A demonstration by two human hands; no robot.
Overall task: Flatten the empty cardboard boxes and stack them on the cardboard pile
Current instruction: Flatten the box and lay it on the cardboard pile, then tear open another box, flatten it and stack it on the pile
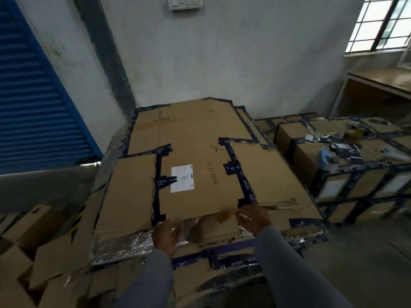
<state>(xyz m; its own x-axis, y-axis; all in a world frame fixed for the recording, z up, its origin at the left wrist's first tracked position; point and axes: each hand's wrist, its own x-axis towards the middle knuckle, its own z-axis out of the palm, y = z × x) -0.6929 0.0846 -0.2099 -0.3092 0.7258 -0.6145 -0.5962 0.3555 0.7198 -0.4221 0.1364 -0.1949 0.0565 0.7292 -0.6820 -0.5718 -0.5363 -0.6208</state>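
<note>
A large flattened cardboard box (195, 156) with dark printed tape and a white label lies on top of the cardboard pile (213, 270) in front of me. My left hand (166, 235) is at its near edge, fingers under the lifted rim. My right hand (252, 218) holds the same near edge a little to the right, thumb on top near a torn flap. The sheet's near edge is raised slightly off the layers below. Silver foil-lined cardboard (124, 245) shows beneath it.
Taped full boxes (347, 174) with loose items on top stand at the right. Smaller brown cartons (29, 247) crowd the lower left. A blue shutter (33, 103) is at the left, a wall behind, a shelf (382, 83) and window at the right.
</note>
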